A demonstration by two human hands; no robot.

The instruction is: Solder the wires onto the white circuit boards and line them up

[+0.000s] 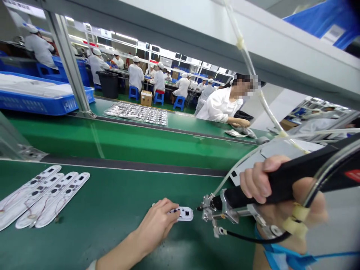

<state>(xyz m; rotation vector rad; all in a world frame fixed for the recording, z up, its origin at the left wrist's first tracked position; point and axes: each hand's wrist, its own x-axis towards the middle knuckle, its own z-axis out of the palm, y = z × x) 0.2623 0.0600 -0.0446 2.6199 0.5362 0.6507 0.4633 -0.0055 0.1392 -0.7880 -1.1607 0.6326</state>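
Observation:
My left hand (pixel 157 223) lies over a small white rounded panel (pixel 186 213), its fingers closed on it against the green bench. The panel's right end shows with black square parts; the rest is hidden under my fingers. My right hand (pixel 270 187) is wrapped round a black electric screwdriver (pixel 303 165), held tilted with its tip down to the left. Metal fittings (pixel 208 210) and clear hoses sit about its nose. The tip is just right of the panel, apart from it as far as I can see. Several long white panels (pixel 53 198) with thin wires lie at the left.
A green conveyor (pixel 168 144) runs behind the bench. Past it are trays of small parts (pixel 137 113), a blue crate (pixel 42 103) and a person (pixel 219 103) handling a bag. A metal post (pixel 66 56) and an overhead shelf (pixel 197 33) frame the view; a hose hangs at right.

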